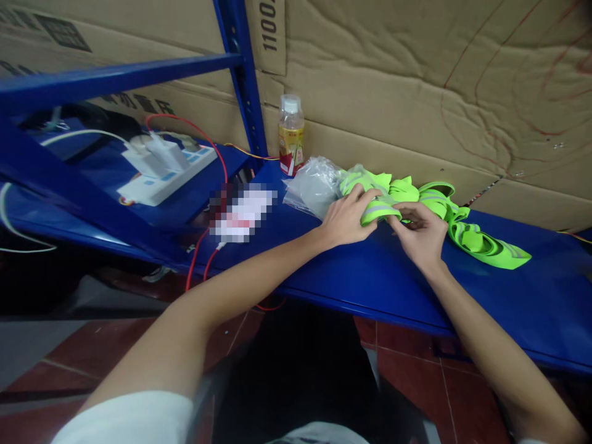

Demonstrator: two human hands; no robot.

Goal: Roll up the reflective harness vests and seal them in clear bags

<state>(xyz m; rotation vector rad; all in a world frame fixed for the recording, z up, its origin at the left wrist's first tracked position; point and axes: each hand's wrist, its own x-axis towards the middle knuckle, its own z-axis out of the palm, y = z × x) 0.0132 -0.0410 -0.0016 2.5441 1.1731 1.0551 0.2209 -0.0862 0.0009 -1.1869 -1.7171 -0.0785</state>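
Observation:
A pile of neon green straps with grey reflective stripes point(467, 231) lies on the blue metal shelf point(351, 277). My left hand point(345, 216) is closed on one green strap point(380, 211), fingers curled over its end. My right hand point(419, 234) pinches the same strap from the right side, fingers bent together. A crumpled clear plastic bag point(312, 184) rests just left of my left hand, touching the straps.
A drink bottle with a yellow and red label point(291, 135) stands at the back by the blue upright post point(243, 74). A white power strip with chargers point(164, 169) and red wires lies at left. Cardboard lines the wall behind. Red floor tiles show below.

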